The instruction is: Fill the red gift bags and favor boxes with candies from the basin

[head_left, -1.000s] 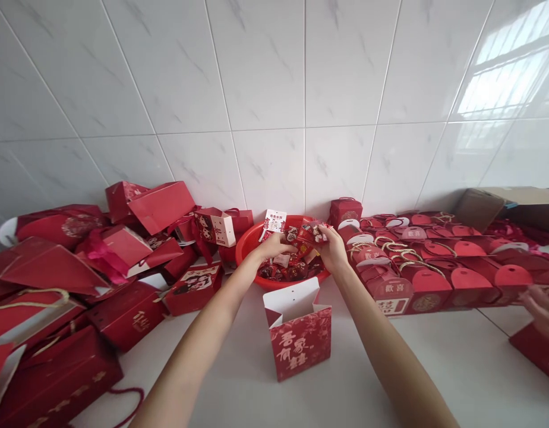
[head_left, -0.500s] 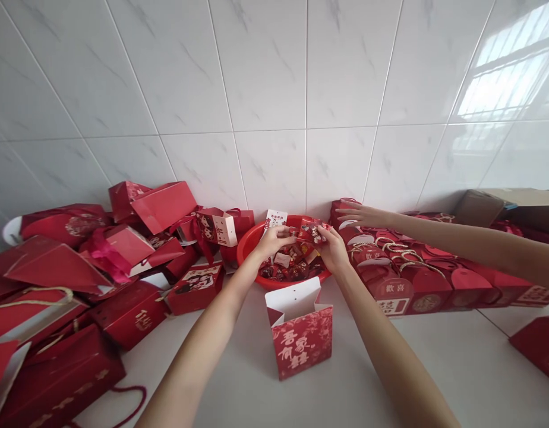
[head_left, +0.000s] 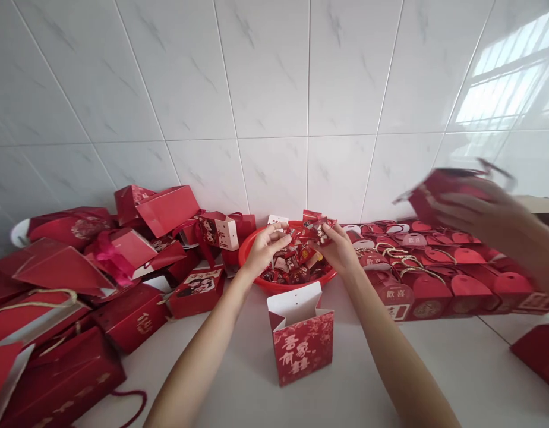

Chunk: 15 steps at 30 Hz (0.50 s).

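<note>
Through the head camera I saw the right hand (head_left: 340,248) pinching glossy red packets (head_left: 314,222), printed with pale and dark marks, over the right side of the red basin (head_left: 245,254). The left hand (head_left: 262,251) hung over the basin's left side, fingers curled; I couldn't tell whether it gripped anything. More small wrappers (head_left: 296,274) filled the basin. The open box (head_left: 306,351), red with white characters, stood upright just before it. My fingertips blurred into the packets, the box's inner bottom was hidden, and another person's hand (head_left: 473,205) smeared across a red carton (head_left: 428,191).
</note>
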Available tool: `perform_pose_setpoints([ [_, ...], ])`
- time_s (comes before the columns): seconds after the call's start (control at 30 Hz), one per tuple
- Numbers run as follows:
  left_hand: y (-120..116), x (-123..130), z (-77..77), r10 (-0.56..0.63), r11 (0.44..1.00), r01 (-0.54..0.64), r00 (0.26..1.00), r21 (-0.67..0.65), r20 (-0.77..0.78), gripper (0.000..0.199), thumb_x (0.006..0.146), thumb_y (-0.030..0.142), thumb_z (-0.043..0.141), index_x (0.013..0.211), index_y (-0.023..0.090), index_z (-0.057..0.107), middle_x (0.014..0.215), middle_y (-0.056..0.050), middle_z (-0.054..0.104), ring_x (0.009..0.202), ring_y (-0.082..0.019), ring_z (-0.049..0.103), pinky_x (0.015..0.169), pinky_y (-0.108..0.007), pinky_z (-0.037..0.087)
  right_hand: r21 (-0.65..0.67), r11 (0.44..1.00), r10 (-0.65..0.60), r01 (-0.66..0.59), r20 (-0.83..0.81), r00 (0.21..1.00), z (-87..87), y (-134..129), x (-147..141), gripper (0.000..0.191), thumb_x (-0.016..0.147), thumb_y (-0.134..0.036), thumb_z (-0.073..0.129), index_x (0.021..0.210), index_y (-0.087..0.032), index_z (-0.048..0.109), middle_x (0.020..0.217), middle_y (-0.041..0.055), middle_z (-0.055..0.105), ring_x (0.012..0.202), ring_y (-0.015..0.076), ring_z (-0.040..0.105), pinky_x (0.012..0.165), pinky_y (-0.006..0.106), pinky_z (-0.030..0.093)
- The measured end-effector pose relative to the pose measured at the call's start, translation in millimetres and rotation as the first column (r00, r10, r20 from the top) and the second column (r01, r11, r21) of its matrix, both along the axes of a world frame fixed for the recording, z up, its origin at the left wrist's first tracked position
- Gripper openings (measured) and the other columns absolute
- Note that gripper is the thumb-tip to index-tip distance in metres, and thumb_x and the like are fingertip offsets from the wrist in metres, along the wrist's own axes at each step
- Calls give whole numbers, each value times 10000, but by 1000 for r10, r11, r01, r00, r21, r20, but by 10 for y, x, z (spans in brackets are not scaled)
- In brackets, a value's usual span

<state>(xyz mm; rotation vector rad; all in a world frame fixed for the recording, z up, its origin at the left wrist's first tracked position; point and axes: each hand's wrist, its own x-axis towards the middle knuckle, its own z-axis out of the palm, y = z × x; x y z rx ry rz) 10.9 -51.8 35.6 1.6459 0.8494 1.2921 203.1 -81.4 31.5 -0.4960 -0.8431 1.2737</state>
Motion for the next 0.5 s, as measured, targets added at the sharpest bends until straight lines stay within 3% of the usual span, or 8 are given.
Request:
perform_pose_setpoints([
  [0.1, -284, -87, 137, -23, 998, 24, 1000, 63, -20, 413, 738, 478, 787, 1028, 194, 710, 911, -35, 750, 875, -201, 698, 810, -311, 550, 91, 993, 78, -80, 29, 997, 176, -133, 34, 278, 669, -348, 856, 796, -233, 637, 838, -21, 705, 784, 154, 667, 738, 328, 624],
  [0.2, -601, -205, 332, -89, 982, 112, 985, 154, -151, 336, 777, 436, 771, 1002, 188, 745, 960, -56, 769, 871, -202, 711, 779, -292, 567, 195, 974, 91, -111, 111, 990, 339, -309, 69, 273, 718, -355, 824, 931, -258, 683, 892, -14, 713, 829, 170, 677, 703, 311, 622],
  [0.33, -965, -330, 560, -155, 920, 297, 875, 255, -459, 226, 834, 342, 742, 1015, 212, 774, 1019, -50, 784, 946, -214, 720, 846, -292, 566, 295, 945, 58, -139, 267, 962, 499, -534, 120, 321, 789, -376, 774, 1083, -283, 680, 955, 2, 711, 830, 183, 685, 645, 298, 610],
  [0.5, -1143, -305, 619, -96, 914, 334, 728, 230, -679, 171, 872, 338, 700, 1001, 252, 772, 1000, -18, 758, 922, -202, 700, 841, -298, 548, 371, 919, -23, -131, 384, 923, 589, -680, 157, 306, 788, -383, 784, 1061, -269, 704, 1064, 18, 691, 934, 192, 679, 749, 298, 594],
])
